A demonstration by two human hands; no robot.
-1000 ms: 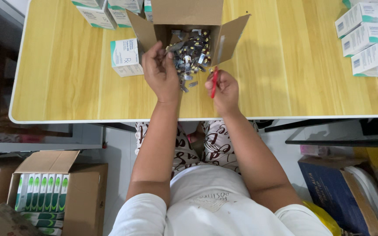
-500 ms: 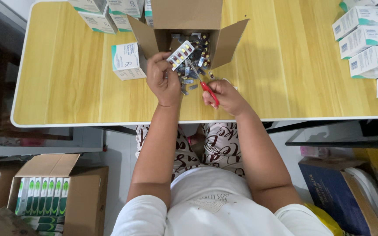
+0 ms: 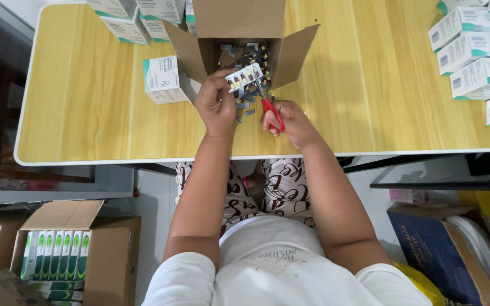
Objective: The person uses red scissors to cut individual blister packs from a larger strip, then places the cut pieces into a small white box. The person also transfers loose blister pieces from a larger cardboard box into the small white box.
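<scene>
My left hand (image 3: pixel 216 105) holds a silver blister strip of pills (image 3: pixel 244 77) up over the mouth of an open cardboard box (image 3: pixel 239 22). My right hand (image 3: pixel 290 120) grips red-handled scissors (image 3: pixel 269 102), whose blades reach the strip's right end. The box on the yellow table (image 3: pixel 86 113) is filled with several cut blister pieces (image 3: pixel 250 56). A few loose pieces (image 3: pixel 244 107) lie on the table between my hands.
White and green medicine cartons stand at the table's back left (image 3: pixel 126 22), beside the box (image 3: pixel 163 79) and at the right edge (image 3: pixel 474 51). On the floor, an open carton with green-white packs (image 3: pixel 58 255) at left, a blue box (image 3: pixel 438 249) at right.
My left hand lifted a blister strip out of the box and raised it. My right hand turned the scissors and brought the blades up to the strip.
</scene>
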